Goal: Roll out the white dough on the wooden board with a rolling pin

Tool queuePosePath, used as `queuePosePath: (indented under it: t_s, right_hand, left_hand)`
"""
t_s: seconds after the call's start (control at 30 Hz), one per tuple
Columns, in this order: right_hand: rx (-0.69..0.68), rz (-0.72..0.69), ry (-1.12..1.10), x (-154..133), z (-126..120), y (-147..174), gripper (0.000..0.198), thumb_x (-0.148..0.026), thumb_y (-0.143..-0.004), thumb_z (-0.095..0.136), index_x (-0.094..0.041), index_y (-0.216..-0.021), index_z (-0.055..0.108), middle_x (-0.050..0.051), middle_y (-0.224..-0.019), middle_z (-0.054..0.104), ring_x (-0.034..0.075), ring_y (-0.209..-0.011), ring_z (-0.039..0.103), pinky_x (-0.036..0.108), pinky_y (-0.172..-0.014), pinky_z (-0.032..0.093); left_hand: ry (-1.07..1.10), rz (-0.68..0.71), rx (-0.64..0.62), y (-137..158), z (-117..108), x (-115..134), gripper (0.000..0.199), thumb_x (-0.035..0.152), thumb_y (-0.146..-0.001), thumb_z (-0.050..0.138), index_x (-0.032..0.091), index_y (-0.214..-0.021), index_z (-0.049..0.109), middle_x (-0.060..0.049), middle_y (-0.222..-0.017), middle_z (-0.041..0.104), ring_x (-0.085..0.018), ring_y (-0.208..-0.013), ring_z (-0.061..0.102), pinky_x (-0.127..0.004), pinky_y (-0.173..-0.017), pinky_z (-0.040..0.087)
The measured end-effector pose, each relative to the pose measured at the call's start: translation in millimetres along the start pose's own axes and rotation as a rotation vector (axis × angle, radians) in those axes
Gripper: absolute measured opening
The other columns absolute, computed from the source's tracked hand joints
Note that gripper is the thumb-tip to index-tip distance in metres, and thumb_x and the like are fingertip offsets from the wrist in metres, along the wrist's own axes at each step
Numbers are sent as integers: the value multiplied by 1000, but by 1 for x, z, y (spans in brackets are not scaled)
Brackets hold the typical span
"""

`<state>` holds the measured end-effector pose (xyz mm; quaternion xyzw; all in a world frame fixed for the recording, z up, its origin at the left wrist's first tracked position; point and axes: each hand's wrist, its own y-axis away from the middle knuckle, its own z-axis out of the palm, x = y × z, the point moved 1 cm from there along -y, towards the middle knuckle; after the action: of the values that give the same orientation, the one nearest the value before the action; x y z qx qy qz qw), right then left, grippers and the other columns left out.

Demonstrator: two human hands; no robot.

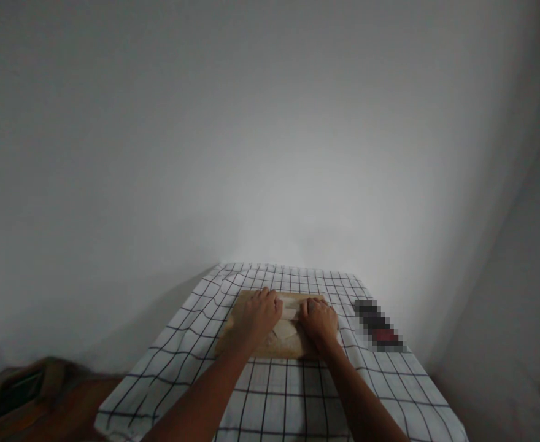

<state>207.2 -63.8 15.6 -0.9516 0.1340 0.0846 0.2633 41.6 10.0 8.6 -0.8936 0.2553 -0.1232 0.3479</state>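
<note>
A wooden board [270, 352] lies on the checked cloth, with a flat, pale piece of dough [285, 330] on it. Across the board, just beyond the dough, runs a light-coloured rolling pin [291, 313], showing only between my hands. My left hand [264, 310] is closed over its left end, fingers curled down. Over the right end, my right hand [320, 315] is closed in the same way. Both palms face down, and the ends of the pin are hidden under them.
A white cloth with black grid lines [182, 344] covers the table, which stands against a pale wall [270, 153]. On the right of the cloth lies a blurred-out dark and red object [380, 326]. A brown wooden piece of furniture [53, 383] stands low at the left.
</note>
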Motion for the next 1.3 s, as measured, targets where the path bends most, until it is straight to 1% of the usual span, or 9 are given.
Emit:
queuePosePath:
  t_s: [0.17, 0.3, 0.53, 0.73, 1.0, 1.3]
  right_hand:
    - [-13, -10, -10, 0, -2, 0, 32, -32, -100, 42, -19, -92, 70, 9, -98, 73, 25, -98, 65, 33, -80, 41]
    - [-16, 11, -5, -2, -5, 1, 35, -33, -101, 40, -19, -91, 70, 10, -99, 73, 24, -98, 65, 32, -80, 42]
    - [-6, -1, -18, -1, -3, 1, 35, -33, -101, 40, -18, -91, 70, 11, -99, 73, 24, -95, 65, 32, -80, 41]
    - [-7, 0, -24, -1, -3, 1, 33, -32, -101, 41, -19, -92, 70, 11, -99, 73, 24, -95, 65, 32, -81, 42]
    - [-21, 12, -17, -2, -5, -1, 34, -33, -100, 41, -19, -93, 71, 11, -99, 73, 25, -95, 66, 34, -81, 43]
    - [-13, 13, -29, -3, -8, 1, 34, -32, -100, 40, -19, -91, 71, 11, -97, 73, 24, -95, 66, 33, -81, 42]
  left_hand:
    - [8, -5, -32, -1, -4, 1, 17, 21, -95, 49, 20, -89, 66, -12, -95, 65, -25, -92, 57, -39, -77, 40]
    - [19, -23, -42, -2, -6, 2, 17, 21, -94, 50, 20, -91, 67, -13, -96, 65, -26, -92, 57, -39, -77, 40]
    - [-2, -21, -54, -2, -5, 2, 21, 24, -96, 47, 19, -91, 67, -11, -96, 66, -25, -94, 58, -37, -75, 40]
    - [-1, -21, -46, -1, -4, 1, 23, 25, -98, 45, 20, -92, 67, -10, -97, 67, -25, -95, 58, -36, -75, 40]
    - [-12, 3, -25, -1, -5, 0, 25, 24, -98, 44, 20, -93, 68, -10, -98, 67, -24, -96, 58, -37, -80, 40]
    - [-7, -14, -38, -2, -7, 1, 22, 23, -96, 46, 20, -88, 66, -10, -95, 67, -24, -93, 58, -36, -76, 39]
